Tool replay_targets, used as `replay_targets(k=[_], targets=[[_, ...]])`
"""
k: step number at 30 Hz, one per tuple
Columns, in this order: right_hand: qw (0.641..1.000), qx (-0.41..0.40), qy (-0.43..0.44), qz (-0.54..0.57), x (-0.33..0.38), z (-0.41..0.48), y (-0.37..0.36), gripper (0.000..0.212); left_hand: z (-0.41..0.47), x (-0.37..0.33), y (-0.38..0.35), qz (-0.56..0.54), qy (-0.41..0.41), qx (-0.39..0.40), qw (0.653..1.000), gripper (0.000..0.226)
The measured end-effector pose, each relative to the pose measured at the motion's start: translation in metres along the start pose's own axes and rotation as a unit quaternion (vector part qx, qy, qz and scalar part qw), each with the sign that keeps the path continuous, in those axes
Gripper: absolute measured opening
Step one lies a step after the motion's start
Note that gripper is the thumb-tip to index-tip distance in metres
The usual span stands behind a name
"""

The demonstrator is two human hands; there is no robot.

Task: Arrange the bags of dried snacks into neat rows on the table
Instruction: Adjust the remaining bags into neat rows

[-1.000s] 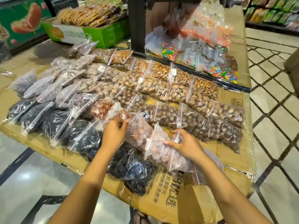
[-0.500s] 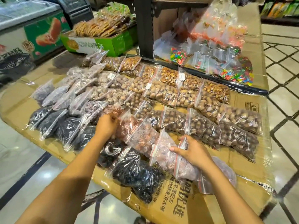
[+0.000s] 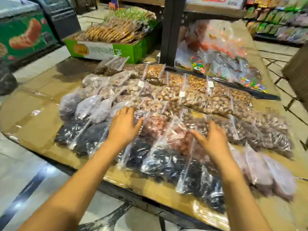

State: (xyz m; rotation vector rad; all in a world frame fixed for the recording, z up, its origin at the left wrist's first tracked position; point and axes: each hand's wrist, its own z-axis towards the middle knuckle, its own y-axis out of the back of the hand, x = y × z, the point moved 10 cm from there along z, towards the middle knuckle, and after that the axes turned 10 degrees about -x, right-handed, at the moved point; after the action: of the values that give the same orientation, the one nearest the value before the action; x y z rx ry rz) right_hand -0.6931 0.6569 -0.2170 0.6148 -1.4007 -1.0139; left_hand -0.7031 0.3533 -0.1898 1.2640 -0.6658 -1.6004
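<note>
Clear zip bags of dried snacks lie in slanted rows on the cardboard-covered table (image 3: 35,117). Black dried-fruit bags (image 3: 166,162) fill the near row, reddish bags (image 3: 160,127) lie behind them, and brown nut bags (image 3: 205,100) fill the far rows. Pale pinkish bags (image 3: 260,170) sit at the near right. My left hand (image 3: 124,125) hovers spread over the seam between the black and reddish bags. My right hand (image 3: 213,140) is spread above the reddish bags, fingers apart. Neither hand grips a bag. The frame is motion-blurred.
A green carton of biscuits (image 3: 106,49) stands at the back left. A black shelf post (image 3: 171,30) rises behind the rows, with colourful candy bags (image 3: 233,70) to its right. A freezer (image 3: 23,34) stands at far left. Tiled floor lies below the table's near edge.
My right hand has let go of the pale bag it was pinching and moved left, open. My left hand has lifted off the reddish bag and spread. The camera moved closer and tilted.
</note>
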Motion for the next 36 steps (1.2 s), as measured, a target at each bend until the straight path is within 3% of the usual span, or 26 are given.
replay_targets(k=[2, 9, 20, 25, 29, 32, 36], targets=[[1.000, 0.013, -0.005, 0.005, 0.045, -0.021, -0.033, 0.080, -0.001, 0.036, 0.024, 0.034, -0.028, -0.013, 0.999, 0.045], [0.998, 0.063, -0.005, -0.010, 0.150, -0.057, -0.097, 0.075, 0.012, 0.141, 0.055, 0.061, -0.058, 0.011, 0.996, 0.069], [1.000, 0.010, 0.010, 0.018, 0.345, 0.020, -0.200, 0.068, 0.103, 0.310, 0.108, 0.090, -0.072, 0.044, 0.992, 0.082], [0.998, -0.011, 0.029, -0.054, 0.431, 0.047, -0.241, 0.065, 0.146, 0.386, 0.135, 0.103, -0.067, 0.062, 0.991, 0.096], [0.997, -0.012, -0.006, -0.070, 0.463, 0.058, -0.269, 0.063, 0.175, 0.431, 0.127, 0.044, -0.039, 0.067, 0.996, 0.087], [0.995, -0.048, -0.055, -0.070, 0.468, 0.044, -0.278, 0.068, 0.189, 0.447, 0.106, 0.027, -0.082, 0.106, 0.991, 0.074], [0.977, -0.152, -0.121, -0.090, 0.473, 0.002, -0.283, 0.061, 0.210, 0.479, 0.095, -0.001, -0.157, 0.171, 0.973, 0.077]])
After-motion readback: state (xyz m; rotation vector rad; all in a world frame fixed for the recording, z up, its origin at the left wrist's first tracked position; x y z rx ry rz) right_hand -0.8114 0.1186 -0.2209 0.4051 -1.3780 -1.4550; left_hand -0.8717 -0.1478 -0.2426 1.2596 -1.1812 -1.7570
